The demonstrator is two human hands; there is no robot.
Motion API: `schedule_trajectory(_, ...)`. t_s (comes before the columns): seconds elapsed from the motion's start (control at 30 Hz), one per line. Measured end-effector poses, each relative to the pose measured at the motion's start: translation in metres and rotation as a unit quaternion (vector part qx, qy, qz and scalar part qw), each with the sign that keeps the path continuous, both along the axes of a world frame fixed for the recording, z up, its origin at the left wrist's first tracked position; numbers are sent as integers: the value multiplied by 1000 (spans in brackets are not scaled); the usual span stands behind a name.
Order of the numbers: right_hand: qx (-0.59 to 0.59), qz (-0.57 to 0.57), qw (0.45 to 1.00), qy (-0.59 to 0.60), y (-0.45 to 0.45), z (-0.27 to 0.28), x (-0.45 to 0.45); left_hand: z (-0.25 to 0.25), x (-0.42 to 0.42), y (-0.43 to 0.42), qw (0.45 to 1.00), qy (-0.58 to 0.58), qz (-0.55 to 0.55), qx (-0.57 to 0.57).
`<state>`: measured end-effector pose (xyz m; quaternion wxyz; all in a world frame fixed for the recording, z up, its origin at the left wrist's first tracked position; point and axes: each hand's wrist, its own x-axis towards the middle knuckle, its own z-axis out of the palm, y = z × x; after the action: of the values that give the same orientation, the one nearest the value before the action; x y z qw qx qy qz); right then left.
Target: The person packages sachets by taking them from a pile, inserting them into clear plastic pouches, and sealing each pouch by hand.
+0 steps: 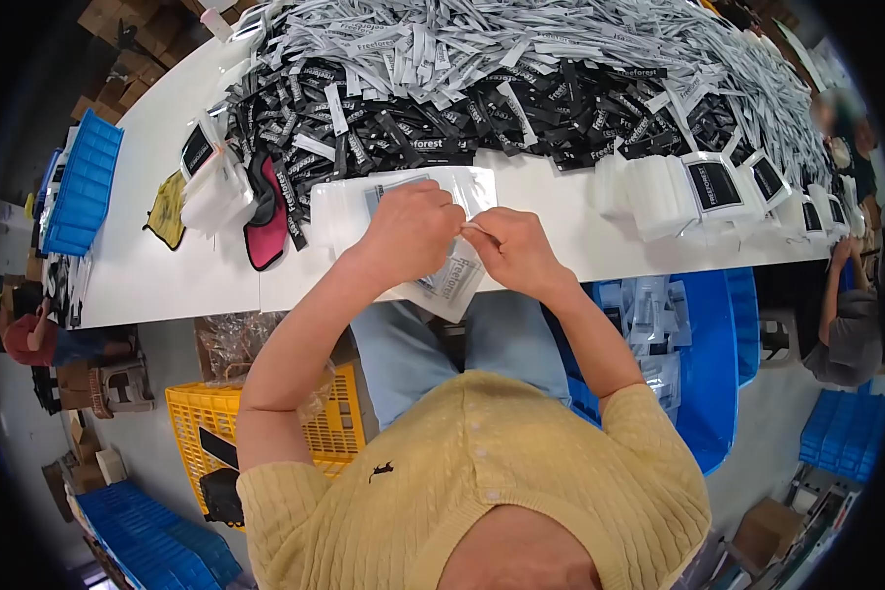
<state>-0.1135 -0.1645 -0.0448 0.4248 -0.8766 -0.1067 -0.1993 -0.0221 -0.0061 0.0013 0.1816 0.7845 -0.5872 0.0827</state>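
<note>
Both my hands meet over the near edge of the table, closed on a translucent plastic bag (454, 287) printed "Freeforest". My left hand (415, 231) is curled with its knuckles up; my right hand (517, 254) pinches at the bag's upper edge. The bag hangs tilted below my fingers, partly over my lap. Behind my left hand lie flat clear bags (336, 211), partly covered by the hand and forearm. Beyond them spreads a heap of black printed strips (413, 138), with a larger heap of white and grey strips (521, 39) farther back.
Stacked white pouches with black labels stand at left (216, 192) and right (649, 197). Pink-and-black (265, 236) and yellow (169, 211) fabric pieces lie left. A blue bin (713, 393) of packed bags sits right below the table, a yellow crate (197, 413) left. Another person (846, 324) is at far right.
</note>
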Motion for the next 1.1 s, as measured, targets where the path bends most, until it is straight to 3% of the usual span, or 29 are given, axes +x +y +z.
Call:
schedule_trajectory(0.1, 76, -14, 996, 36, -16, -7, -13, -6, 2, -2, 996, 87, 28, 24)
schedule_trajectory(0.2, 48, -27, 998, -11, -60, -29, -41, -13, 5, -5, 956, 241, 125, 110)
schedule_trajectory(0.23, 51, -53, 997, -32, -87, -37, -58, -20, 9, -1, 960, 229, 131, 92)
schedule_trajectory(0.3, -47, -164, 979, 111, -152, -39, -109, -41, 21, 14, 967, 202, 147, 50)
schedule_trajectory(0.37, -127, -286, 949, 33, -185, -41, -147, -56, 26, 27, 965, 202, 163, 27)
schedule_trajectory(0.47, -195, -344, 917, -47, -171, -30, -140, -78, 25, 18, 981, 140, 128, -25)
schedule_trajectory(0.6, -142, -197, 964, -108, -111, -36, -40, -82, 11, -9, 988, 43, 148, 6)
schedule_trajectory(0.67, -44, -170, 975, -137, -105, -56, 28, -95, 12, -8, 986, 38, 159, 34)
schedule_trajectory(0.73, 53, -210, 976, -36, -108, -50, 95, -96, 13, -5, 987, 30, 150, 45)
schedule_trajectory(0.8, -31, -285, 956, -67, -127, -75, 158, -96, 12, 1, 990, 49, 129, 20)
schedule_trajectory(0.9, -16, -239, 959, 152, -132, -84, 192, -93, 12, 10, 990, 71, 118, -8)
schedule_trajectory(0.93, -109, -233, 964, 62, -127, -89, 198, -95, 13, 14, 991, 74, 114, -16)
schedule_trajectory(0.97, 25, -187, 971, 148, -132, -93, 197, -98, 15, 17, 991, 77, 109, -25)
schedule_trajectory(1.03, 281, -93, 923, 248, -122, -67, 171, -102, 19, 23, 990, 86, 104, -39)
schedule_trajectory(1.1, 151, -241, 953, 102, -131, -48, 154, -104, 19, 26, 991, 87, 95, -42)
